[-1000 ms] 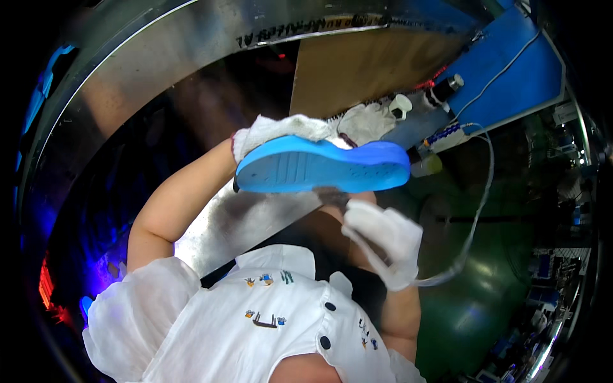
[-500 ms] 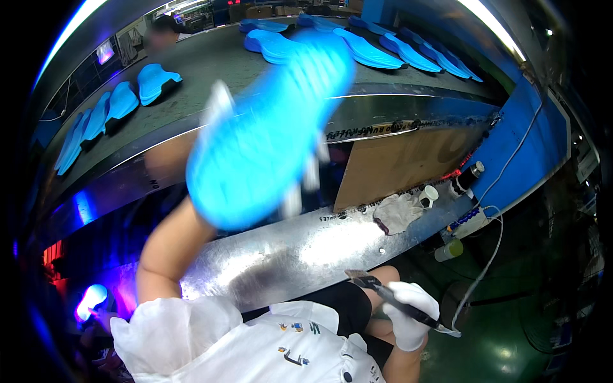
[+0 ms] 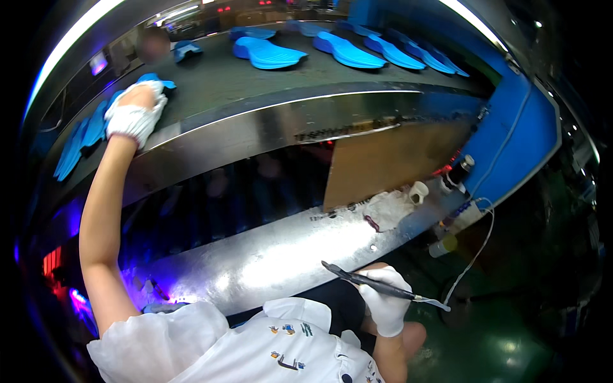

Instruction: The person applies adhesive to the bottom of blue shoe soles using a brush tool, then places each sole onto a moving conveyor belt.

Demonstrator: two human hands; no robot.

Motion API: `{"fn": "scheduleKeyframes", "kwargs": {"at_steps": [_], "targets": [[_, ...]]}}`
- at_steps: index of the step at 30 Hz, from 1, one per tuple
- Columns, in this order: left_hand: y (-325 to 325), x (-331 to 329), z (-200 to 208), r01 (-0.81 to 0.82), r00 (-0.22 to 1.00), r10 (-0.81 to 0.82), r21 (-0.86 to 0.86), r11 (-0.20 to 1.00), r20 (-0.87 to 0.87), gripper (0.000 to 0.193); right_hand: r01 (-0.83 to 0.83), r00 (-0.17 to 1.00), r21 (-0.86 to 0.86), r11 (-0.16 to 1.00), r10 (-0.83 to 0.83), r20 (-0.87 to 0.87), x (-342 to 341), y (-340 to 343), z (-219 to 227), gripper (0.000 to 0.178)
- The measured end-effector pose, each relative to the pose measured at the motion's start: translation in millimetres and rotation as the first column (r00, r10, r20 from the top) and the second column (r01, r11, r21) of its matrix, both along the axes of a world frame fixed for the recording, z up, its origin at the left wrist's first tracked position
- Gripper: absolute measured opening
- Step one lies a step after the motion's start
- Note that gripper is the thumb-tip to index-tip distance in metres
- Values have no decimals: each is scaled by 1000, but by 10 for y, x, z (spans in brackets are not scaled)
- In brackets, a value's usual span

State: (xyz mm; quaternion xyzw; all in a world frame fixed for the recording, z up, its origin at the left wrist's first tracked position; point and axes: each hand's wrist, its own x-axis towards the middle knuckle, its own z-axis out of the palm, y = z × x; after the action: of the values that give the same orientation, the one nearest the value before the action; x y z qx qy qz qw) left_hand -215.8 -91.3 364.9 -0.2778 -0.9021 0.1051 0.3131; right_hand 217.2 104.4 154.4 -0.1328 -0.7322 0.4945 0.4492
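Note:
My left hand [image 3: 135, 113], in a white knit glove with some skin showing, reaches to the near left edge of the belt. Its fingers are closed at a blue insole [image 3: 158, 83], which shows just beyond them; part of the grip is hidden. My right hand [image 3: 385, 299], also in a white glove, is wrapped round a black-handled brush [image 3: 354, 277] over my lap. The brush tip points up and left, and a thin pale hose [image 3: 454, 288] runs from the handle's rear end.
More blue insoles [image 3: 350, 51] lie on the dark belt [image 3: 223, 83]. Below it stands a metal ledge [image 3: 242, 268] with a cloth glove [image 3: 387, 210], a white cup [image 3: 418, 192] and a dark bottle [image 3: 461, 170]. A cardboard sheet [image 3: 389, 163] leans behind them.
My left hand has carried the large blue insole from in front of me away to the left belt edge. My right hand, still holding the brush, has shifted slightly left. The view has shifted slightly.

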Motion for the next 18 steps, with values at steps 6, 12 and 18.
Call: {"fn": "scheduleKeyframes", "kwargs": {"at_steps": [6, 12, 18], "targets": [[198, 1436, -771, 203, 683, -728, 973, 108, -62, 26, 130, 990, -299, 945, -143, -21, 179, 80, -360, 28], [310, 2110, -2050, 783, -64, -998, 621, -34, 25, 31, 218, 951, -515, 829, -299, -79, 71, 98, -352, 24], [563, 2256, -3531, 428, 46, -970, 873, 234, 238, 34, 361, 915, -547, 755, -401, 50, 32, 172, -466, 20]]}}
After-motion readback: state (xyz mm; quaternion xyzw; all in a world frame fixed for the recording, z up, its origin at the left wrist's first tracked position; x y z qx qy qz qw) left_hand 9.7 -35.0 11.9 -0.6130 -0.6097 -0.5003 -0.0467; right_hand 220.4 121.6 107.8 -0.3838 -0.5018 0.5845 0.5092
